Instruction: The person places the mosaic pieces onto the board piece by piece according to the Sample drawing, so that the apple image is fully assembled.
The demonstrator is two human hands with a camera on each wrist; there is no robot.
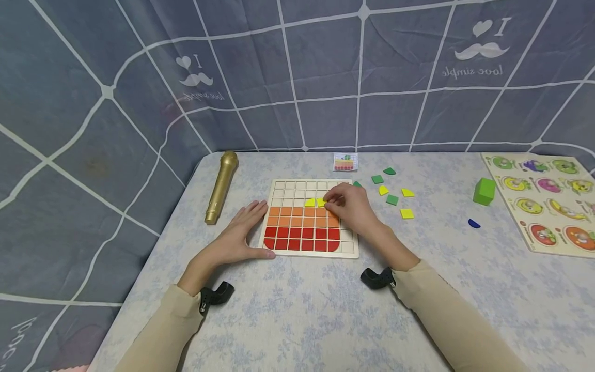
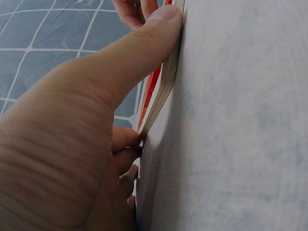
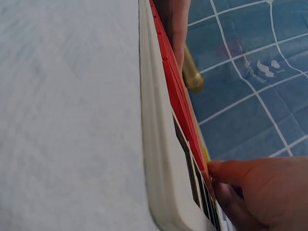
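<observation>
A square wooden grid board (image 1: 348, 248) lies on the table with red tiles (image 1: 295, 232) in its nearest rows and orange tiles (image 1: 297, 221) above them. My left hand (image 1: 237, 237) rests at its left side, fingers extended along the edge; the thumb touches the near left corner, as the left wrist view shows. Over the board's right half, my right hand (image 1: 350, 206) pinches a yellow tile (image 1: 321, 203) in the row above the orange. Just left of that tile sits a yellow curved tile (image 1: 310, 203). The right palm and arm hide part of the board's right edge.
Loose green tiles (image 1: 377, 179) and yellow tiles (image 1: 407, 213) lie right of the board. A pattern card (image 1: 345, 162) is behind it, a gold microphone (image 1: 221, 186) at left. Farther right are a blue half-round piece (image 1: 474, 223), a green block (image 1: 484, 191) and a vegetable-picture board (image 1: 534, 227).
</observation>
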